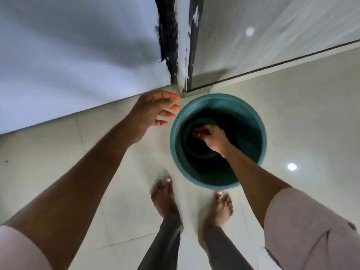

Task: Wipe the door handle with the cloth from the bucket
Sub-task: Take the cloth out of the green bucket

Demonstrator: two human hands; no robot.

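Two bare feet (165,197) are planted on the tiled floor (303,117) just before the green bucket (175,121); the right hand (211,137) is sunk inside it, fingers curled on something dark, presumably the cloth, though this cannot be told; the left hand (153,110) is held spread and empty beside the rim; the door handle is not seen; a dripping cloth could leave the tiles slippery for bare feet.

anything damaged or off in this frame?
Yes: the door frame post above the green bucket is worn, its white paint chipped and dark patches exposed down to the floor. Nothing is visibly spilled on the tiles. The right hand reaches into the bucket; the left hand hovers open beside it.
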